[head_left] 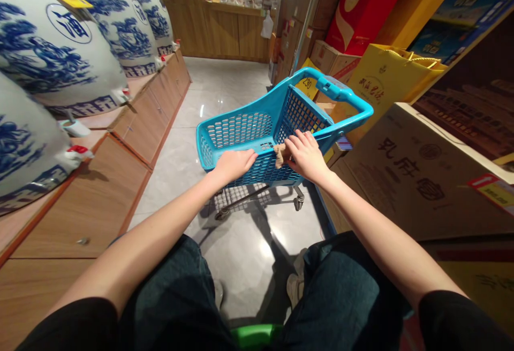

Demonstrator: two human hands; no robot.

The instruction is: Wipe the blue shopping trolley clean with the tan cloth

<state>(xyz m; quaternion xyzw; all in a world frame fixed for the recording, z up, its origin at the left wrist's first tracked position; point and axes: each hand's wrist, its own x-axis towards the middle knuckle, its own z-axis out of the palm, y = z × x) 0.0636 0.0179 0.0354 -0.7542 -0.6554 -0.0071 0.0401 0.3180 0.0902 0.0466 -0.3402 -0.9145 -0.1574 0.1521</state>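
A blue plastic shopping cart (236, 131) with mesh sides stands sideways in front of me, its handle toward the right. My left hand (236, 163) is closed over the near top rim, fingers together. Farther right on the same rim is my right hand (305, 154), its fingers bent around a small tan, crumpled, cloth-like thing (279, 156). That thing lies against the rim, partly hidden by the fingers. The visible part of the basket floor (257, 144) holds nothing I can make out.
Big blue-and-white porcelain jars (60, 45) line a wooden cabinet (80, 201) on the left. Cartons (425, 169), a yellow gift bag (381, 72) and a red box (361, 8) crowd the right side. Goods cover a wooden counter (217, 24) at the back.
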